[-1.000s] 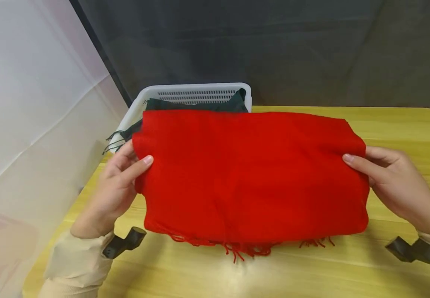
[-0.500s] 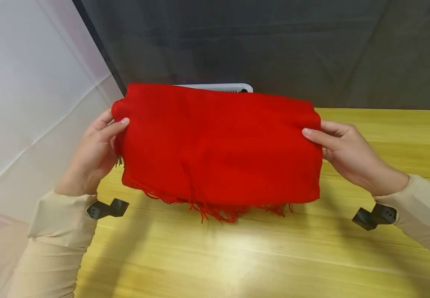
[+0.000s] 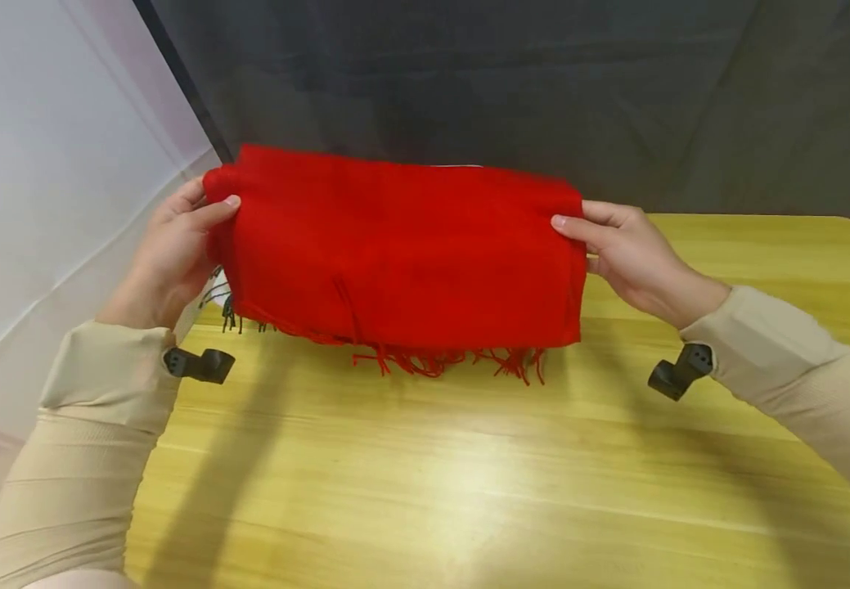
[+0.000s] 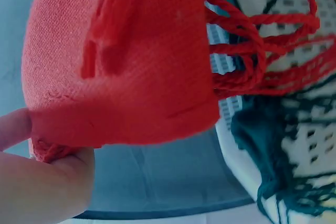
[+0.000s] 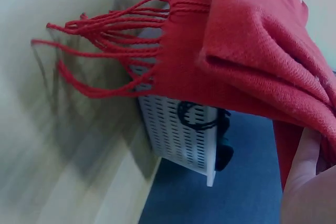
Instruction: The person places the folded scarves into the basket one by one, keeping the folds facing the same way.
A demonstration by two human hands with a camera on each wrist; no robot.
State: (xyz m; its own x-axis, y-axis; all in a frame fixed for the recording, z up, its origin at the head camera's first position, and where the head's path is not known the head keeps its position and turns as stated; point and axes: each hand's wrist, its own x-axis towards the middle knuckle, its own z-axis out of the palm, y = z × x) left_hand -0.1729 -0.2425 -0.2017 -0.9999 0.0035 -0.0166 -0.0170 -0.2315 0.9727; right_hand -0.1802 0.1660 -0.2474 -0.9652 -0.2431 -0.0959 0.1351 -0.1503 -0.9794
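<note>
A folded red scarf [image 3: 402, 254] with twisted fringe along its lower edge is stretched between my two hands. My left hand [image 3: 177, 237] pinches its left end, thumb in front and fingers behind. At the other end my right hand [image 3: 638, 254] grips the cloth the same way. Behind the scarf stands a white perforated basket [image 5: 176, 129], almost fully covered by the red cloth in the head view. Dark green fringed cloth [image 4: 268, 150] lies in the basket and hangs over its rim in the left wrist view.
The basket rests on a yellow wood-grain table [image 3: 425, 458]. A dark grey curtain [image 3: 542, 82] rises behind the table's far edge, and a white sheet [image 3: 49, 164] hangs along the left side.
Both hands have carried the red scarf forward and to the left, over the basket. The basket and green cloth, partly visible earlier, are now mostly covered in the head view.
</note>
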